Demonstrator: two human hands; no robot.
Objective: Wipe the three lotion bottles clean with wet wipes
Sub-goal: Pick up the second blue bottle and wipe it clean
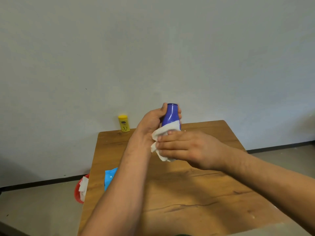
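My left hand (151, 120) grips a blue lotion bottle (171, 116) near its upper end and holds it up above the wooden table (196, 193). A white wet wipe (162, 140) is wrapped round the bottle's lower part, and my right hand (184, 147) holds the wipe against the bottle with fingers curled over it. A yellow lotion bottle (124, 123) stands upright at the table's far left corner. No third bottle is in sight.
A blue wipes pack (110, 178) lies at the table's left edge, partly behind my left forearm. On the floor to the left stands a red bin (78, 191) with used white wipes in it. A plain wall rises behind the table.
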